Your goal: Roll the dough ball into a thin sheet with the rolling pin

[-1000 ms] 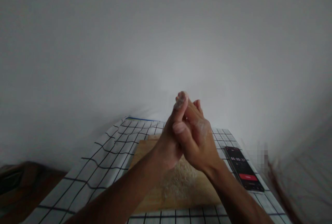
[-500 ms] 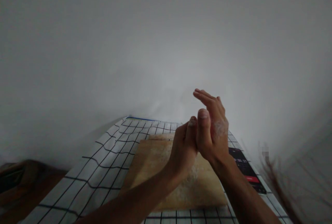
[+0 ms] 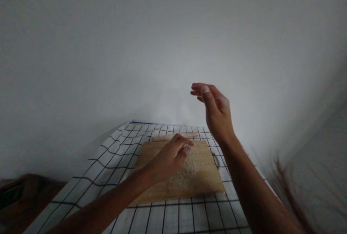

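A wooden board [image 3: 151, 187] lies on the table with a patch of white, flour-like powder [image 3: 189, 169] spread over its middle and right. Just above that powder is my left hand [image 3: 172, 156], palm down, its fingers loosely bent and apart, with white on the thumb. It seems to hold nothing. My right hand [image 3: 214, 109] is raised higher, in front of the wall, fingers stretched leftward and the thumb lying across near them. White dust shows on its heel, and I see nothing in it.
Behind the board lies a pale wooden stick [image 3: 192, 134], perhaps a rolling pin. A checked cloth [image 3: 151, 219] covers the table. Right of the board, a curved rim [image 3: 216, 160] is partly hidden by my right forearm. Brown twigs [image 3: 287, 187] stand at right; a wall [image 3: 162, 46] rises behind.
My hands, pressed together before, have parted. The left has dropped left and down over the board; the right has moved up and slightly left. The phone at right no longer shows.
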